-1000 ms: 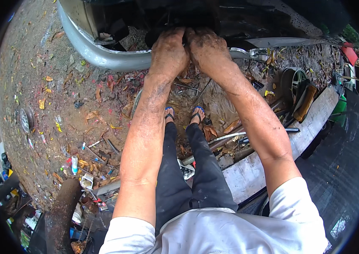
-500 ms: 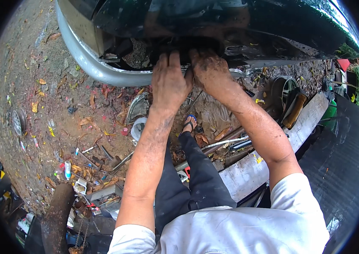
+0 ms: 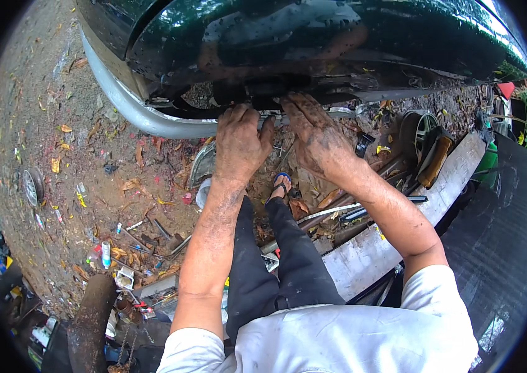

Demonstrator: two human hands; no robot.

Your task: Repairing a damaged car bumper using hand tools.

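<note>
A dark green vehicle body (image 3: 263, 46) with a glossy wet surface fills the top of the view. Along its lower edge a grey bumper (image 3: 133, 109) curves round to the left, with a dark gap (image 3: 257, 90) above it. My left hand (image 3: 240, 146) is bent over the bumper's edge, thumb apart from the curled fingers; the fingertips are hidden. Beside it, my right hand (image 3: 320, 138) lies palm down, its fingers stretched toward the gap and their tips at its edge. Both hands are smeared with dark grime.
Muddy ground holds leaves and litter. A wheel rim (image 3: 33, 188) lies far left and another wheel (image 3: 424, 132) at right. A long pale board (image 3: 363, 258) runs diagonally near my legs. A rusty pipe (image 3: 91, 320) and a small bottle (image 3: 106, 255) are at lower left.
Both hands have drawn back a little from the dark gap, toward me. The right hand's fingers have straightened and it has moved slightly to the right, away from the left hand.
</note>
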